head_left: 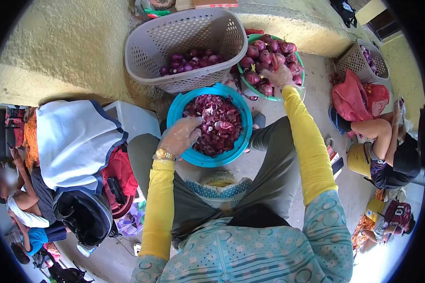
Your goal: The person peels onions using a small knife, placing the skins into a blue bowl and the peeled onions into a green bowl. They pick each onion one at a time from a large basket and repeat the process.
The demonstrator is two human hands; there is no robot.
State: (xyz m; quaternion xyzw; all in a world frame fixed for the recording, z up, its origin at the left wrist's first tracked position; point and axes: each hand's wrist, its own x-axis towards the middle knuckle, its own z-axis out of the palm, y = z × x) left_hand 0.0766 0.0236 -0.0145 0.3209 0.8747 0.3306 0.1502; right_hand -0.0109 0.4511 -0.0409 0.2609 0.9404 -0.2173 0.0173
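My left hand (178, 136), in a clear plastic glove with a gold watch at the wrist, hovers over the left rim of a blue basin (176, 106), fingers loosely bent and apart. Dark red onion skins (219, 134) fill that basin. To the upper right, my right hand (279, 77), also gloved, reaches among unpeeled red onions (288, 47) heaped in a green basin (303, 71). A slim red thing (275, 61) sticks out past its fingers; its kind I cannot tell. Peeled purple onions (191, 62) lie inside a grey perforated basket (148, 45) behind the blue basin.
At right, a seated person (382, 134) is beside a red sack (352, 99) and another grey basket (352, 61). Another person (396, 219) works farther off. On the left are a white cloth (75, 141), a black bag (82, 217) and another person (26, 198). A yellow wall (80, 47) stands ahead.
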